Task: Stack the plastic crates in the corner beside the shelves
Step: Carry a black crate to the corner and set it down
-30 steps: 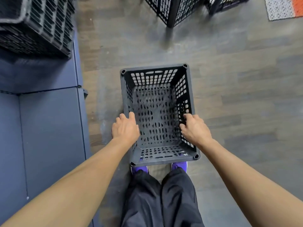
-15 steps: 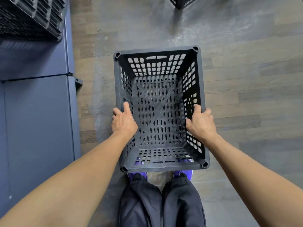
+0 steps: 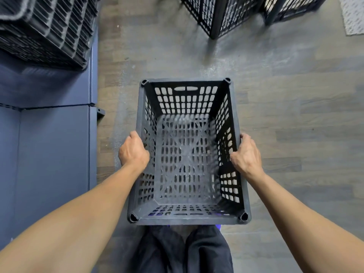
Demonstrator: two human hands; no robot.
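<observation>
- Grey wood-look floor runs under everything, and the crate I hold is my landmark for the rest.
- My left hand grips the crate's left rim about midway along; my right hand grips the right rim opposite. Fingers on both sides curl over the outer wall, thumbs toward the inside, so both hands are closed around the rim.
- I hold it at the middle of the long sides, I judge, so it hangs level and doesn't tip toward either end.
- Its mouth faces up at me, nothing inside; I cannot tell for sure whether its base is off the floor, though the blur in the bottom grid suggests it is moving.
- Left of the crate lies a blue mat, its edge close to my left hand.
- Beyond the mat's seam, far left and ahead of the crate, sits a stack of dark crates; that looks like the likely place for this one.
- Ahead and right of the crate stand two more crates, well apart from it, with a rug corner further right.
- Open floor lies ahead and to the right; the tight side is the left, where the mat edge and a small bracket stick out.
</observation>
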